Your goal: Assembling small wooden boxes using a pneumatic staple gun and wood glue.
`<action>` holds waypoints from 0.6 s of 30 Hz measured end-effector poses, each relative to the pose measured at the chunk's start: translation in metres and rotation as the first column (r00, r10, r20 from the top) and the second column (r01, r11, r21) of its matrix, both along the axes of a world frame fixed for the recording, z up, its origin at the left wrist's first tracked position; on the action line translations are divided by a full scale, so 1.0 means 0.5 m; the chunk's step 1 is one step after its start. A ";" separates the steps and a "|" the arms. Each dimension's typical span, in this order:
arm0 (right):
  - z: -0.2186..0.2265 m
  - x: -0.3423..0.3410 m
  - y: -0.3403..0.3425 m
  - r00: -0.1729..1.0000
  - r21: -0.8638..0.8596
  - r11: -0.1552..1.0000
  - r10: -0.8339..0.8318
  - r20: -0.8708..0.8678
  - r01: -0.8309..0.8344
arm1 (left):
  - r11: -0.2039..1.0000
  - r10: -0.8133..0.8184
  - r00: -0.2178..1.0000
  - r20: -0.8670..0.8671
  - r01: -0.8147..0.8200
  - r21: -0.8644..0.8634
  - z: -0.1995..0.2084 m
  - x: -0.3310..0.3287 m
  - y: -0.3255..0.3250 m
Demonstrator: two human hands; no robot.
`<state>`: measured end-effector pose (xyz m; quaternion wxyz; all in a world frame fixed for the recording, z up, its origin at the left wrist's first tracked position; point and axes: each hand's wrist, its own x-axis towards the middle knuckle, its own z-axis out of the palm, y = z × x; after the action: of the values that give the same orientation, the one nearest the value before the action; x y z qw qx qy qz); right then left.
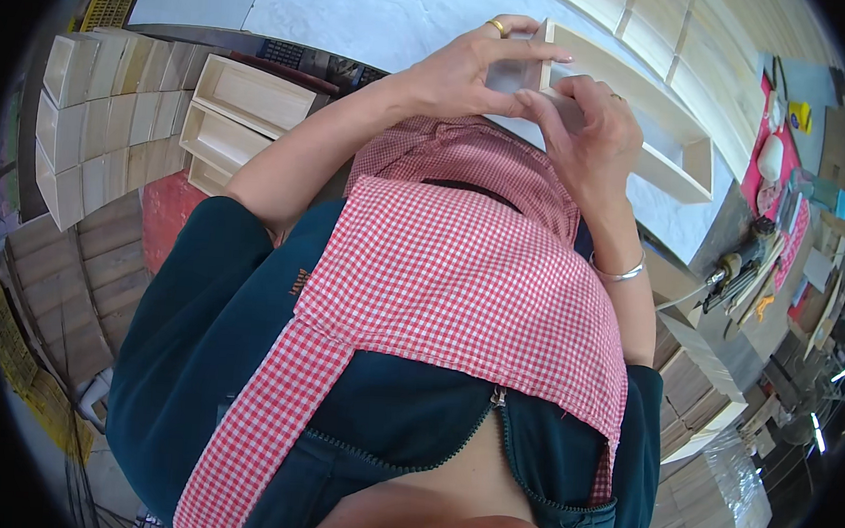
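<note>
A long, narrow pale wooden box (pixel 699 164) rests on the white marbled tabletop (pixel 359 10), its open side facing up. My left hand (pixel 476 66) is closed around the box's left end, with a finger reaching across the top edge and the thumb on the near side. Close beside it, my right hand (pixel 597 125) has its fingers bent over the near wall by the same end, thumb and index finger drawn together. The hands cover that corner, so whether a small piece lies between the fingertips is hidden.
Stacked wooden boxes (pixel 115 114) stand at the left, with several open boxes (pixel 250 97) beside them. More pale boxes (pixel 683 39) line the table's far side. At the right are a blue-lidded jar (pixel 832 201), a power tool (pixel 728 266) and loose sticks.
</note>
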<state>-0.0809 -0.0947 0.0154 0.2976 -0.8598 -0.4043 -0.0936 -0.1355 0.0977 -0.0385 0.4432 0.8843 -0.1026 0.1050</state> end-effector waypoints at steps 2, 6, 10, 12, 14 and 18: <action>0.027 0.014 0.000 0.980 0.025 0.999 0.047 -0.193 -0.043 | 0.987 -0.026 0.989 -0.145 0.003 -0.159 0.016 0.001 0.001; 0.070 0.031 -0.005 0.956 0.038 0.989 0.150 -0.252 -0.145 | 0.915 -0.094 0.933 -0.347 -0.056 -0.398 0.049 -0.001 -0.002; 0.085 0.039 -0.010 0.946 -0.052 0.954 0.299 0.123 -0.295 | 0.765 -0.202 0.828 -0.523 -0.201 -0.612 0.076 0.000 -0.006; 0.066 0.044 -0.014 0.949 -0.077 0.948 0.312 0.049 -0.308 | 0.787 -0.187 0.827 -0.531 -0.198 -0.585 0.078 0.002 -0.006; 0.054 0.047 -0.015 0.947 -0.101 0.941 0.321 -0.027 -0.322 | 0.808 -0.172 0.825 -0.539 -0.195 -0.556 0.080 0.002 -0.006; 0.056 0.050 -0.005 0.944 -0.066 0.943 0.323 -0.067 -0.327 | 0.799 -0.128 0.856 -0.500 -0.210 -0.564 0.078 -0.005 -0.009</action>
<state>-0.0562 -0.0973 0.0433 0.2872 -0.7943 -0.5354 -0.0040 -0.1379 0.0933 0.0007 0.7081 0.6949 0.0780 -0.0981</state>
